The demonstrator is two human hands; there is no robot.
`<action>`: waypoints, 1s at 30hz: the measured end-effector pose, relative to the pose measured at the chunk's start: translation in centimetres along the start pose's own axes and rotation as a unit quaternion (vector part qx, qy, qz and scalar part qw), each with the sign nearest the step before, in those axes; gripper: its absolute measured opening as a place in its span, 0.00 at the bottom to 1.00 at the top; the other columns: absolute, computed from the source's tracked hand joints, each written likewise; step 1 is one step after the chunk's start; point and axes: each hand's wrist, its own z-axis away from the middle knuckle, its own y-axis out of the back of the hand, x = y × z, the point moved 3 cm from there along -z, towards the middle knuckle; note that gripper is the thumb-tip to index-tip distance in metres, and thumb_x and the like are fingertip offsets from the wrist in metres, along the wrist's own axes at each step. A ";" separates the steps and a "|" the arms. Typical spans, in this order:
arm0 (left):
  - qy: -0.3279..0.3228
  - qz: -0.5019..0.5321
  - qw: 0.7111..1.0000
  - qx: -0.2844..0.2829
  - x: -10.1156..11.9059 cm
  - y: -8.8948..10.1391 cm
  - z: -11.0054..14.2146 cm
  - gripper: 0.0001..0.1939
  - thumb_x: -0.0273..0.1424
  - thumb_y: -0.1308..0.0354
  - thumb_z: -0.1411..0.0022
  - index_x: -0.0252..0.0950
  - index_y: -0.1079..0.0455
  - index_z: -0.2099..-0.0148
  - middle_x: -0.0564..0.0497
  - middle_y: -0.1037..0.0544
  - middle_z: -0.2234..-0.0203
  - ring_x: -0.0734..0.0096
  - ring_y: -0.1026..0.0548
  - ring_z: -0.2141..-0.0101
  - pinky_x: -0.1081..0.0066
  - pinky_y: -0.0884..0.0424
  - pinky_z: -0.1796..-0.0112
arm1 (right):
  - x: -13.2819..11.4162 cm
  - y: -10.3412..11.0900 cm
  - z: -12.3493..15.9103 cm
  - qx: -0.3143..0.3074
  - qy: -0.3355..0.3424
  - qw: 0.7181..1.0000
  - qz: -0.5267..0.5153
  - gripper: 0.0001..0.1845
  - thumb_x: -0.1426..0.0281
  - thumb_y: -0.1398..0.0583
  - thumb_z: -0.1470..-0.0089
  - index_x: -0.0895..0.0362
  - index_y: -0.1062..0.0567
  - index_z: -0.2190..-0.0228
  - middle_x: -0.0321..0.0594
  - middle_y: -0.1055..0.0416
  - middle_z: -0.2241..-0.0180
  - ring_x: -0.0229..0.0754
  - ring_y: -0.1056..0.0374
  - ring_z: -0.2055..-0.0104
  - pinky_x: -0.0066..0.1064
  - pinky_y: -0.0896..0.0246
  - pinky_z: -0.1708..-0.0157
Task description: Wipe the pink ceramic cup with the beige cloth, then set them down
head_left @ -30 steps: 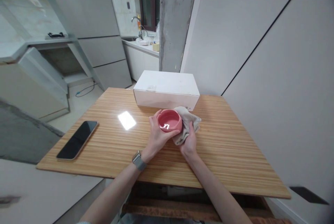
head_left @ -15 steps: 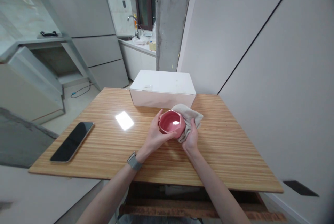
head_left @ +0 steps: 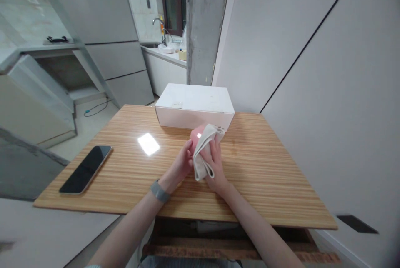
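A wood-grain bench (head_left: pixel 265 184) carries a white box (head_left: pixel 195 99) at its far side and a dark-screened phone (head_left: pixel 86 170) by its left edge. Before the box, the left hand (head_left: pixel 180 164) and right hand (head_left: pixel 216 170) meet: the right holds a pale cloth (head_left: pixel 200 170) against, and the left grips, a pink bowl (head_left: pixel 196 135), mostly covered; whether it touches the bench, I cannot tell.

Glossy pink bowl (head_left: pixel 195 134), partly hidden, folded off-white cloth (head_left: pixel 200 161) against its right side
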 end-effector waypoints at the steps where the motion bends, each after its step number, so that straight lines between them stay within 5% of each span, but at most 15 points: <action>1: 0.021 0.023 0.999 -0.025 0.1 -0.2 0.1 0.31 0.48 0.44 0.42 0.31 0.34 0.45 0.43 0.21 0.58 0.62 0.24 0.59 0.67 0.29 0.58 | -0.2 0.2 -0.2 -0.036 0.029 0.999 0.023 0.30 0.66 0.47 0.43 0.43 0.43 0.40 0.32 0.69 0.32 0.58 0.74 0.31 0.64 0.74 0.38; 5: 0.040 0.057 0.997 -0.031 0.9 0.1 0.3 0.28 0.47 0.51 0.38 0.28 0.31 0.48 0.43 0.21 0.59 0.63 0.23 0.58 0.67 0.30 0.54 | -1.5 1.2 -0.4 -0.141 0.045 0.989 0.001 0.28 0.67 0.47 0.42 0.44 0.41 0.41 0.32 0.61 0.33 0.54 0.70 0.31 0.60 0.75 0.36; 7: 0.031 0.041 0.999 0.001 1.3 0.7 0.2 0.28 0.47 0.50 0.38 0.29 0.32 0.47 0.42 0.20 0.61 0.63 0.22 0.62 0.67 0.28 0.57 | -1.8 2.1 0.4 -0.160 -0.025 0.982 -0.099 0.26 0.65 0.49 0.41 0.47 0.40 0.40 0.36 0.58 0.33 0.51 0.64 0.31 0.55 0.70 0.35; 9: 0.010 0.024 0.999 0.029 1.6 1.2 0.1 0.28 0.47 0.49 0.38 0.31 0.33 0.45 0.43 0.20 0.61 0.64 0.22 0.64 0.68 0.27 0.60 | -1.3 3.5 1.9 -0.139 -0.170 0.949 -0.228 0.27 0.59 0.48 0.41 0.50 0.38 0.41 0.41 0.49 0.36 0.49 0.53 0.34 0.49 0.58 0.36; 12: -0.020 0.005 0.999 0.046 1.7 1.2 0.0 0.26 0.46 0.48 0.38 0.35 0.33 0.45 0.44 0.21 0.58 0.65 0.23 0.62 0.67 0.26 0.60 | 1.0 6.9 5.3 0.010 -0.462 0.815 -0.350 0.26 0.52 0.49 0.43 0.54 0.27 0.52 0.47 0.27 0.51 0.51 0.33 0.46 0.48 0.38 0.46; 15: -0.025 -0.021 0.998 0.051 1.4 1.0 0.0 0.26 0.49 0.47 0.40 0.37 0.33 0.46 0.44 0.22 0.57 0.63 0.24 0.60 0.64 0.26 0.58 | 3.0 10.9 7.9 0.022 -0.619 0.678 -0.397 0.23 0.52 0.44 0.48 0.58 0.23 0.64 0.51 0.22 0.64 0.54 0.26 0.57 0.48 0.30 0.55; 18: -0.013 -0.048 0.997 0.051 0.9 1.0 -0.2 0.27 0.50 0.46 0.42 0.37 0.32 0.47 0.44 0.22 0.58 0.61 0.24 0.58 0.63 0.26 0.58 | 4.4 14.6 9.3 -0.015 -0.675 0.629 -0.386 0.21 0.53 0.45 0.49 0.58 0.24 0.70 0.53 0.22 0.69 0.55 0.25 0.60 0.48 0.29 0.59; 22: 0.000 -0.072 0.996 0.049 0.2 1.3 -0.4 0.27 0.50 0.44 0.44 0.37 0.31 0.50 0.43 0.22 0.60 0.61 0.24 0.59 0.64 0.25 0.59 | 6.2 17.7 10.6 -0.084 -0.688 0.647 -0.319 0.20 0.52 0.43 0.52 0.56 0.25 0.73 0.53 0.22 0.69 0.54 0.24 0.64 0.45 0.29 0.62; 27: -0.016 -0.104 0.993 0.045 -0.6 0.3 -0.9 0.26 0.46 0.39 0.46 0.39 0.33 0.48 0.46 0.24 0.57 0.67 0.25 0.61 0.69 0.27 0.62 | 9.5 20.8 11.5 -0.070 -0.545 0.832 -0.078 0.21 0.53 0.37 0.59 0.54 0.25 0.67 0.44 0.23 0.71 0.50 0.26 0.69 0.40 0.31 0.68; 30: -0.040 -0.144 0.988 0.044 -1.2 -2.0 -2.3 0.33 0.41 0.35 0.50 0.39 0.39 0.44 0.47 0.25 0.59 0.72 0.25 0.64 0.72 0.30 0.63 | 10.8 21.8 12.5 -0.036 -0.484 0.871 0.071 0.26 0.54 0.38 0.60 0.55 0.27 0.60 0.38 0.26 0.77 0.46 0.29 0.75 0.38 0.34 0.72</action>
